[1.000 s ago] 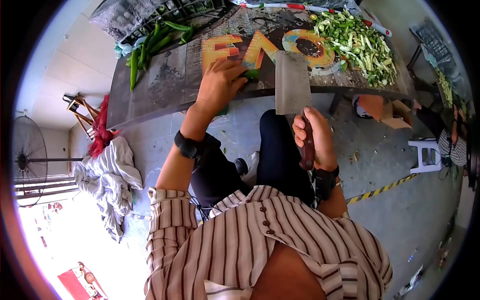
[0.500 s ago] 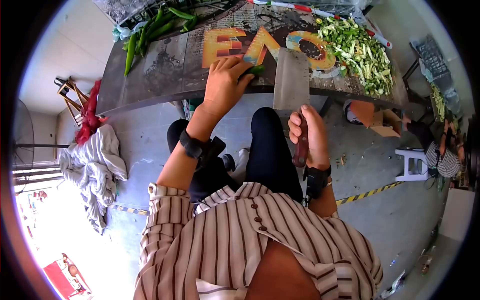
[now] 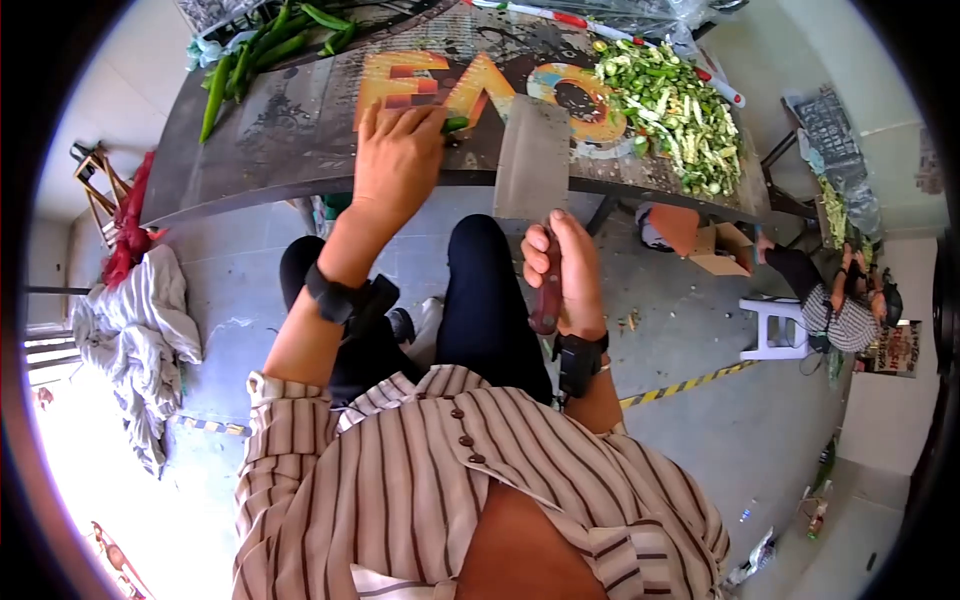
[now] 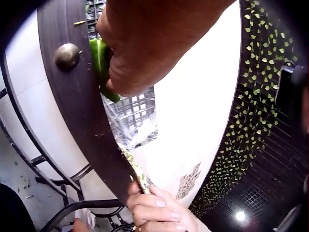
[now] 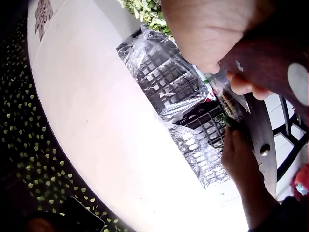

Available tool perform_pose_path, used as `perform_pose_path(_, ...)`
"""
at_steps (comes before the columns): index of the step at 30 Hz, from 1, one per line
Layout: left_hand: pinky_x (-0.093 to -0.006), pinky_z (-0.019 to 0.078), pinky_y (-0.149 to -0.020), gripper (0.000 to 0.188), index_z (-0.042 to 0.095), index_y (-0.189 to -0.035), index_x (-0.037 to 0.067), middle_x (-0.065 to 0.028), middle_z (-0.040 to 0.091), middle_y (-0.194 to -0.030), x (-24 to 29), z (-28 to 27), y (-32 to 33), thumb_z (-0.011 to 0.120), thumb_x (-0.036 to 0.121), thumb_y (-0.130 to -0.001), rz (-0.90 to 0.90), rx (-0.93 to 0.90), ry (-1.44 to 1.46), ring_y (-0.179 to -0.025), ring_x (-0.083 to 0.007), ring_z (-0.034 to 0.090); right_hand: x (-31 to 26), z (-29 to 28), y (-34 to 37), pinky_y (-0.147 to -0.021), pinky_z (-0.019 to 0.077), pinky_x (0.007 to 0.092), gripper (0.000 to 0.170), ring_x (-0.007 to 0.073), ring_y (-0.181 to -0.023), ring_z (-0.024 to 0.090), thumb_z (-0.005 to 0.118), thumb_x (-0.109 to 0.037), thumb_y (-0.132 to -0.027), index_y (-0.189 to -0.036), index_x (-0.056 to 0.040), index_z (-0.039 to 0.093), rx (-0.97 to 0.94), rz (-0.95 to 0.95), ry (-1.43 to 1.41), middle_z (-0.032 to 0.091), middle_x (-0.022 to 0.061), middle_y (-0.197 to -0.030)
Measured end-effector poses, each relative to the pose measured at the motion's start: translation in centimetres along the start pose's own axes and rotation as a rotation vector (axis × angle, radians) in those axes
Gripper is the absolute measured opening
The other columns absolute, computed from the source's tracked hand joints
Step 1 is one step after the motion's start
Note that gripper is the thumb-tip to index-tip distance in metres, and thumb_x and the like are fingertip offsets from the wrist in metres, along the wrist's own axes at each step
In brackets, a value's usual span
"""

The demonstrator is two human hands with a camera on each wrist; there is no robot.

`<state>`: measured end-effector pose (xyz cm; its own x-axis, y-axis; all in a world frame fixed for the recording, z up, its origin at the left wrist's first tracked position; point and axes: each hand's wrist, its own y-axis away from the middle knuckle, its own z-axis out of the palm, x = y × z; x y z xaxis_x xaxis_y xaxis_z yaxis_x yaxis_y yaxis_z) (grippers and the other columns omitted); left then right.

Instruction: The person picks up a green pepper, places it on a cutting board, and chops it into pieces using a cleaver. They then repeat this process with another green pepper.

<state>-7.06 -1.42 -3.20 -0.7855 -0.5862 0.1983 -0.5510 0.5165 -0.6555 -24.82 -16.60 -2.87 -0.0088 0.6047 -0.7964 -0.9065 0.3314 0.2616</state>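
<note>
My left hand (image 3: pixel 395 165) rests at the front of the table, fingers bent over a green chili pepper (image 3: pixel 455 124). Much of that pepper is hidden under the hand; more of its green side (image 4: pixel 100 58) shows in the left wrist view, close to the table edge. My right hand (image 3: pixel 568 270) grips the dark red wooden handle (image 3: pixel 546 300) of a cleaver. Its broad grey blade (image 3: pixel 533 155) points away from me, overlapping the table's front edge just right of the pepper.
Chopped green peppers (image 3: pixel 685 120) lie heaped at the table's right. Whole green peppers (image 3: pixel 245 65) lie at the back left. A red and white stick (image 3: pixel 560 18) runs along the back. Beyond the table, at right, another person (image 3: pixel 845 310) sits near a white stool (image 3: pixel 775 328).
The head view has swung, so the table and both hands appear farther left. The left hand stays on the pepper and the right hand keeps its grip on the cleaver beside it.
</note>
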Motion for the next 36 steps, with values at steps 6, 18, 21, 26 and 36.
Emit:
perform_pose_path(6, -0.0418, 0.0430, -0.092, 0.039, 0.057, -0.121, 0.010, -0.0069, 0.064, -0.106, -0.3, -1.4, -0.1, 0.060, 0.007, -0.082, -0.013, -0.122, 0.048, -0.101, -0.0279, 0.059, -0.1, 0.0, -0.1, -0.044, 0.0399, 0.0228, 0.020, 0.0078, -0.055, 0.044, 0.047, -0.026, -0.098, -0.085, -0.0121, 0.040, 0.011, 0.016, 0.028, 0.046, 0.0009, -0.074)
perform_pose_path(18, -0.0420, 0.0499, -0.078, 0.029, 0.064, -0.114, 0.011, -0.0073, 0.054, -0.121, -0.1, -2.0, -0.5, 0.058, 0.012, -0.086, -0.234, -0.178, 0.254, -0.091, -0.0340, 0.061, -0.1, 0.0, 0.0, -0.046, 0.0413, 0.0244, 0.023, 0.0084, -0.055, 0.045, 0.044, -0.027, -0.098, -0.084, -0.0097, 0.040, -0.005, -0.017, 0.065, 0.047, 0.0016, -0.073)
perform_pose_path(21, -0.0413, 0.0482, -0.085, 0.031, 0.064, -0.116, 0.010, -0.0098, 0.051, -0.128, -0.3, -2.8, -0.8, 0.053, 0.010, -0.087, -0.264, -0.237, 0.309, -0.100, -0.0344, 0.060, 0.0, -0.2, -0.2, -0.046, 0.0414, 0.0242, 0.022, 0.0084, -0.054, 0.046, 0.045, -0.027, -0.098, -0.086, -0.0098, 0.040, -0.010, -0.003, 0.039, 0.047, 0.0019, -0.073)
perform_pose_path(26, -0.0390, 0.0442, -0.092, 0.038, 0.062, -0.120, 0.008, -0.0134, 0.046, -0.135, -2.1, -3.7, -1.5, 0.047, 0.002, -0.085, -0.201, -0.332, 0.434, -0.112, -0.0347, 0.054, 0.1, 0.0, -0.1, -0.044, 0.0396, 0.0224, 0.022, 0.0075, -0.055, 0.043, 0.045, -0.027, -0.098, -0.086, -0.0099, 0.043, 0.031, 0.017, 0.030, 0.046, 0.0015, -0.074)
perform_pose_path(36, -0.0366, 0.0454, -0.086, 0.028, 0.068, -0.107, 0.008, -0.0080, 0.061, -0.111, -1.9, -2.9, -0.8, 0.065, 0.010, -0.080, -0.134, -0.174, 0.287, -0.101, -0.0284, 0.057, 0.2, -0.4, -0.3, -0.044, 0.0415, 0.0239, 0.021, 0.0084, -0.053, 0.046, 0.046, -0.028, -0.099, -0.089, -0.0097, 0.041, -0.008, -0.002, 0.031, 0.049, 0.0019, -0.072)
